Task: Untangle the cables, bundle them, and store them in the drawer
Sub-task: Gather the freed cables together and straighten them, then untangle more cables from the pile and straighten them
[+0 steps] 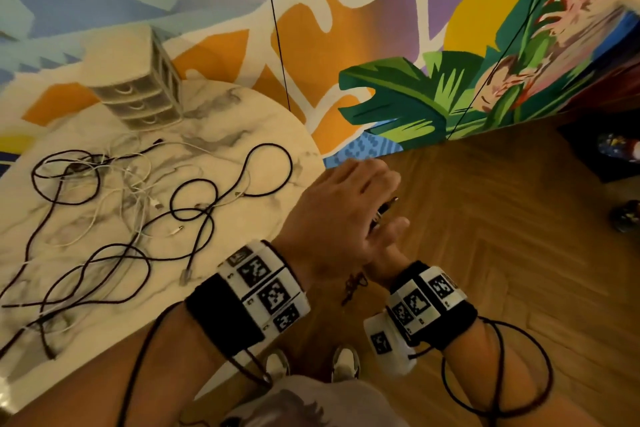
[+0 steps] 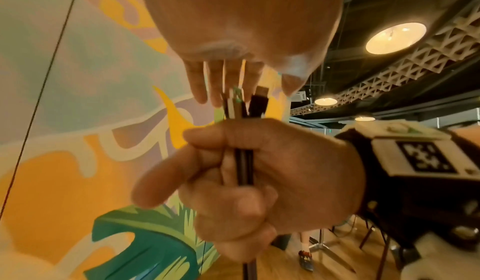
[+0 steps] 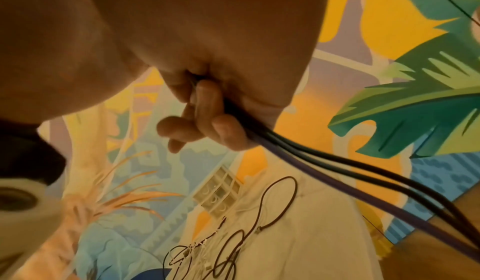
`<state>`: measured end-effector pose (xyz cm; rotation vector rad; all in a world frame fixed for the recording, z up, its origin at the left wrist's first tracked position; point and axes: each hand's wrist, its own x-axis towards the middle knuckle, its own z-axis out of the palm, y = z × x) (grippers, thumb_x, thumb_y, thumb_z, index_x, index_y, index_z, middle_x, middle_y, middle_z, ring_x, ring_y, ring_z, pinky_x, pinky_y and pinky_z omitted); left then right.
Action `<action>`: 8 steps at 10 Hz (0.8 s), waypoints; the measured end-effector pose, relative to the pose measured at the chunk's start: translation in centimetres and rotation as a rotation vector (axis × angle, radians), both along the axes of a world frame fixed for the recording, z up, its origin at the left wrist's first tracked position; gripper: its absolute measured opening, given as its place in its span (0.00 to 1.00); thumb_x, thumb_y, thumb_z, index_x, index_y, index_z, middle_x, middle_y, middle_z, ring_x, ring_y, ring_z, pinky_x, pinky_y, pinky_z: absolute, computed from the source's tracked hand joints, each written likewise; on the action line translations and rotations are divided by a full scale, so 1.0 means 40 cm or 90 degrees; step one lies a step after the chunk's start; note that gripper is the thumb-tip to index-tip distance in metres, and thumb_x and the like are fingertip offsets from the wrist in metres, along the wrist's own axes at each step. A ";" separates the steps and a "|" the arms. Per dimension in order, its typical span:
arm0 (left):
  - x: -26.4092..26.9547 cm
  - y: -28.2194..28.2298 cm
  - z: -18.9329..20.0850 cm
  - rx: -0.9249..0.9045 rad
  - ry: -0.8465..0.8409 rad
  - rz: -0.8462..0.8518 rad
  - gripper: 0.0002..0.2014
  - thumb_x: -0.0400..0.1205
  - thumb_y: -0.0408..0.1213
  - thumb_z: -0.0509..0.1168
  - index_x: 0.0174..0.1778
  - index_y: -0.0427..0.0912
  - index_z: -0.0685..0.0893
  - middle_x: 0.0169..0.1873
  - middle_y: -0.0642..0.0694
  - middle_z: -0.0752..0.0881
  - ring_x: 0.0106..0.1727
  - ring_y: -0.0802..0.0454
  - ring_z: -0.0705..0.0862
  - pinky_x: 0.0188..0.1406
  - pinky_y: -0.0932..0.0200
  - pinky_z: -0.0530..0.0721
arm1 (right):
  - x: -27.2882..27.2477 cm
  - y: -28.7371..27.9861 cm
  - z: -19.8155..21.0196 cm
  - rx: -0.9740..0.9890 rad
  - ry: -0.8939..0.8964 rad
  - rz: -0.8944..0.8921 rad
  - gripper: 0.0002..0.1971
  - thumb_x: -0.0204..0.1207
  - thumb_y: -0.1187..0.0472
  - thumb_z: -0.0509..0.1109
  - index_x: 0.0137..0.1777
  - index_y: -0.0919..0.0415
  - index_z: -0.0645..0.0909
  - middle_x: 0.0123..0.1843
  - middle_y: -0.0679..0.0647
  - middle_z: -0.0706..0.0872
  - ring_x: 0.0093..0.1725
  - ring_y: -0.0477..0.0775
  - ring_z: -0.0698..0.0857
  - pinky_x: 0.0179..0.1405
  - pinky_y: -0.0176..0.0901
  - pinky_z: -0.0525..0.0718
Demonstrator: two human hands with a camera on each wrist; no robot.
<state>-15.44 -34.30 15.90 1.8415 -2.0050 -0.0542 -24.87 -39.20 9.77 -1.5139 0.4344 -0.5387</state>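
Observation:
Off the table's right edge, over the floor, my right hand (image 2: 259, 171) grips a bunch of dark cables (image 2: 244, 161) in a fist. Their plug ends (image 2: 257, 101) stick up out of the fist. My left hand (image 1: 346, 204) lies flat over those ends with its fingers (image 2: 226, 87) straight, covering most of the right hand (image 1: 384, 246) in the head view. The gripped cables (image 3: 337, 167) trail away down to the right. A tangle of black and white cables (image 1: 131, 204) lies spread on the marble table (image 1: 242, 114). The small drawer unit (image 1: 142, 97) stands at the table's back, drawers closed.
A painted mural wall rises behind the round table. Wood floor lies to the right, with dark objects (image 1: 627, 218) at its far right edge. My shoes (image 1: 343, 362) show below the hands. Black wire loops (image 1: 495, 367) hang around my right forearm.

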 end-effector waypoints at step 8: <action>0.210 0.139 -0.177 -0.055 0.197 0.202 0.14 0.83 0.47 0.54 0.54 0.44 0.81 0.51 0.48 0.82 0.55 0.51 0.78 0.53 0.57 0.76 | 0.144 0.066 -0.082 0.096 0.256 -0.001 0.27 0.86 0.55 0.55 0.23 0.58 0.77 0.26 0.70 0.75 0.24 0.61 0.73 0.30 0.51 0.71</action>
